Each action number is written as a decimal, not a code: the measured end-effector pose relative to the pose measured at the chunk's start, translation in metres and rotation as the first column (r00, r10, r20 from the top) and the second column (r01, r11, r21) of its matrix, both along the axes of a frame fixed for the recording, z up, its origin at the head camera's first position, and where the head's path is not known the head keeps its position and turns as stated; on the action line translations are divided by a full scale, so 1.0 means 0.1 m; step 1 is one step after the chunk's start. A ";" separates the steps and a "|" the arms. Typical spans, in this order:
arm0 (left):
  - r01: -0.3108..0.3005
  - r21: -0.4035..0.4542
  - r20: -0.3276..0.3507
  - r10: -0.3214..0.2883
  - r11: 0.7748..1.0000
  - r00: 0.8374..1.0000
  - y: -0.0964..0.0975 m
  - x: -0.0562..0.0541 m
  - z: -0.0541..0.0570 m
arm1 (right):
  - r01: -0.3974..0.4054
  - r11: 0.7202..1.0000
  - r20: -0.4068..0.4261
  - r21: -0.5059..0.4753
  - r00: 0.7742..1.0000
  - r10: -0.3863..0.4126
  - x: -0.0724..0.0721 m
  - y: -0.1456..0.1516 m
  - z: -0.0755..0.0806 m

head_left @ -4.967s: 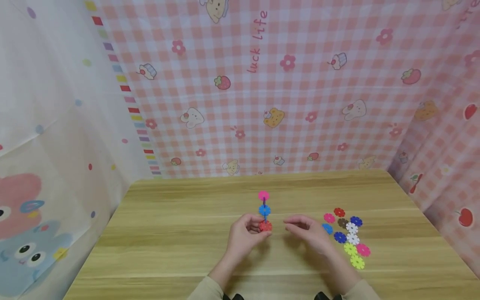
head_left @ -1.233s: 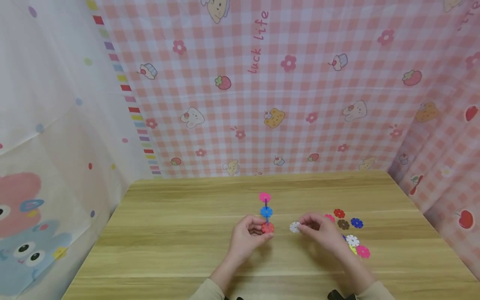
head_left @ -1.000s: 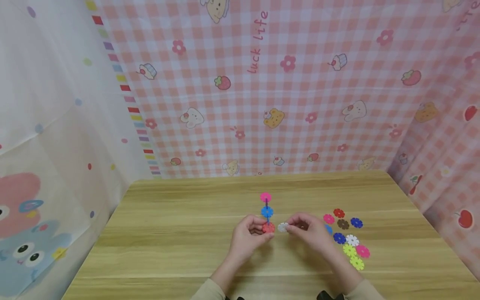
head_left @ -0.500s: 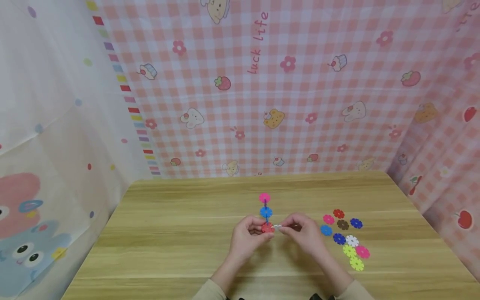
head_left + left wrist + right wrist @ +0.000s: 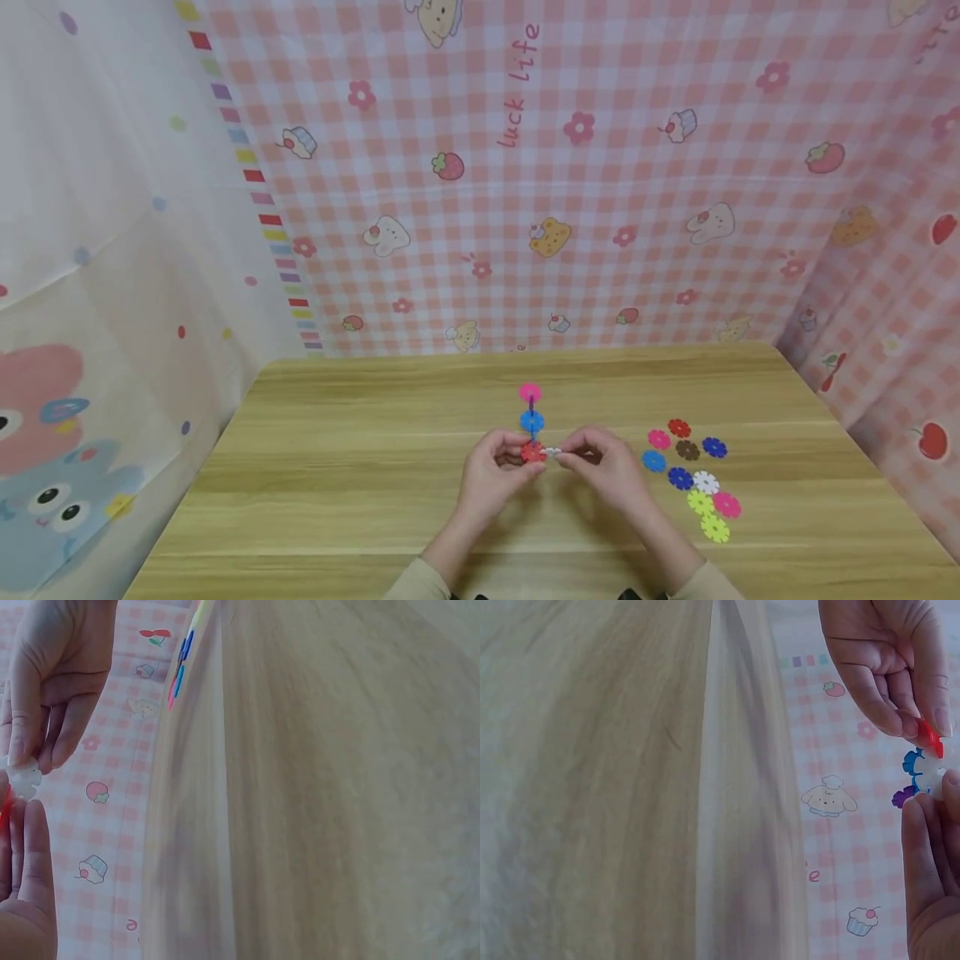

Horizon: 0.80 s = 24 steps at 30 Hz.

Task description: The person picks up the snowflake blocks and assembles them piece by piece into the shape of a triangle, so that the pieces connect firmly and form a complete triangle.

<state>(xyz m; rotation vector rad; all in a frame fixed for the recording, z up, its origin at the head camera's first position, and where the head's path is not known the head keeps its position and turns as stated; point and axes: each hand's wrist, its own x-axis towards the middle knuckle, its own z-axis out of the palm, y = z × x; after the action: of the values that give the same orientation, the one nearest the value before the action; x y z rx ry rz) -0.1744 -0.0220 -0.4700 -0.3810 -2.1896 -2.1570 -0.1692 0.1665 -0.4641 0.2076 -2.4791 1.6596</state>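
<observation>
My left hand [image 5: 491, 471] pinches a red notched snowflake disc [image 5: 533, 452] between thumb and fingers. From that disc a chain runs away from me: a blue disc [image 5: 532, 422], then a pink disc [image 5: 530, 392] at the far end, joined by discs standing edge-on. One edge-on link shows as a purple disc [image 5: 904, 796] in the right wrist view. Thumb and fingertips of my right hand [image 5: 606, 468] pinch a white snowflake disc [image 5: 552, 452], turned nearly edge-on, its near edge right at the red disc's right side. Fingers partly cover the white disc [image 5: 25, 778] in the left wrist view.
Right of my hands, loose snowflake discs lie on the wooden table [image 5: 337, 467]: a brown disc [image 5: 687, 450], a white one [image 5: 706, 482], yellow ones [image 5: 716, 527] and several others. A pink checked cloth [image 5: 480, 208] hangs behind the table's far edge.
My right hand, empty at first, has picked up a white disc from the loose ones and brought it left against the red disc, turning it edge-on. My left hand holds nearly still.
</observation>
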 end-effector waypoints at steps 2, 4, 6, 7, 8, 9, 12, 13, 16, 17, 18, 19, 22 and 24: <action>-0.002 -0.006 -0.008 0.002 1.000 1.000 0.00 0.00 -0.01 | -0.004 1.000 -0.001 -0.010 1.000 0.004 0.00 0.00 -0.01; -0.002 -0.008 -0.013 0.002 1.000 1.000 -0.01 -0.01 -0.03 | -0.003 1.000 -0.003 -0.016 1.000 0.003 0.00 0.00 -0.02; -0.001 -0.011 -0.017 0.001 1.000 1.000 -0.01 -0.02 -0.04 | 0.004 1.000 -0.011 -0.018 1.000 -0.004 0.00 -0.01 -0.02; -0.001 -0.012 -0.014 0.001 1.000 1.000 -0.01 -0.02 -0.05 | 0.007 1.000 -0.015 -0.021 1.000 -0.008 0.00 -0.01 -0.02; 0.000 -0.011 -0.011 0.000 1.000 1.000 -0.01 -0.02 -0.05 | 0.013 1.000 -0.022 -0.022 1.000 -0.013 0.00 -0.01 -0.02; 0.001 -0.008 -0.006 -0.001 1.000 1.000 -0.02 -0.02 -0.04 | 0.021 1.000 -0.025 -0.023 0.999 -0.021 0.00 -0.01 -0.02; 0.006 0.007 0.006 -0.006 1.000 1.000 -0.02 -0.02 -0.04 | 0.038 0.998 -0.038 -0.044 0.999 -0.039 0.00 -0.01 -0.02; 0.007 0.009 0.012 -0.008 1.000 1.000 -0.02 -0.02 -0.04 | 0.043 0.998 -0.039 -0.046 0.998 -0.045 0.00 0.00 -0.02; 0.010 0.012 0.020 -0.010 1.000 1.000 -0.02 -0.02 -0.05 | 0.052 0.997 -0.035 -0.051 0.998 -0.054 0.00 0.00 -0.03; 0.009 0.010 0.021 -0.010 1.000 1.000 -0.02 -0.02 -0.05 | 0.053 0.997 -0.031 -0.047 0.998 -0.055 0.00 0.01 -0.02; 0.009 0.011 0.018 -0.009 1.000 1.000 -0.02 -0.02 -0.04 | 0.054 0.998 -0.029 -0.043 0.998 -0.056 0.00 0.01 -0.02; 0.005 0.006 0.014 -0.005 1.000 1.000 -0.02 -0.02 -0.04 | 0.058 0.998 -0.023 -0.036 0.998 -0.058 0.00 0.01 -0.02; -0.020 -0.020 -0.043 0.019 1.000 0.999 -0.01 0.00 -0.03 | 0.068 0.998 -0.020 -0.016 0.997 -0.068 0.00 0.01 -0.02; -0.047 -0.060 -0.104 0.040 0.997 0.994 0.00 0.00 -0.03 | 0.078 0.997 -0.021 0.004 0.997 -0.077 0.00 0.00 -0.02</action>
<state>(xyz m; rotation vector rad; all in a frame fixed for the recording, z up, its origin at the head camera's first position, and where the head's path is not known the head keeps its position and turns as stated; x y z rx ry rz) -0.1740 -0.0220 -0.4726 -0.4332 -2.1925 -2.0035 -0.1696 0.1669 -0.4659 0.1271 -2.4429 1.6131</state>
